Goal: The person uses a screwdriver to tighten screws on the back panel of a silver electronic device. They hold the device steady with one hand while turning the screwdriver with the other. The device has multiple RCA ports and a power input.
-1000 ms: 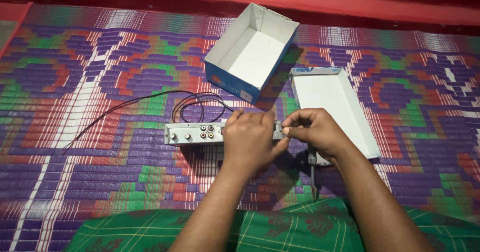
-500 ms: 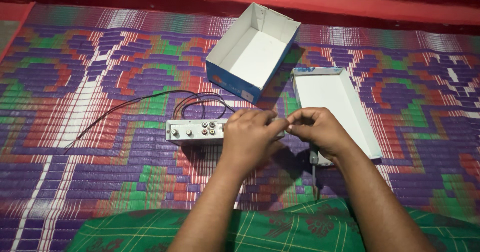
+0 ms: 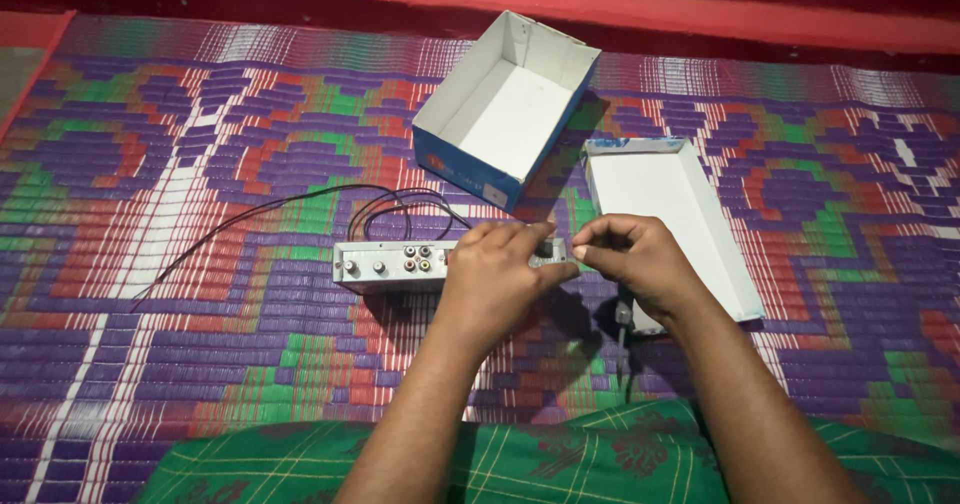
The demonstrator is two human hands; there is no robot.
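Down on the woven mat lies a small silver metal box with round coloured sockets along its front face [image 3: 400, 264], just in front of the person's knees. The left hand [image 3: 495, 279] rests over the right end of it, fingers curled down on its top and front, gripping it. The right hand [image 3: 635, 259] is beside that same end, thumb and fingertips pinched together on something too small to make out. A thin black cable [image 3: 300, 209] loops behind the box and trails off to the left. Below the right wrist a slim dark tool [image 3: 623, 339] lies on the purple, green and red patterned mat [image 3: 200, 164]. Further back sit an open blue-and-white cardboard box [image 3: 505, 109] and, near the right hand, its shallow white lid [image 3: 670, 219]. Green checked cloth [image 3: 560, 459] covers the lap.
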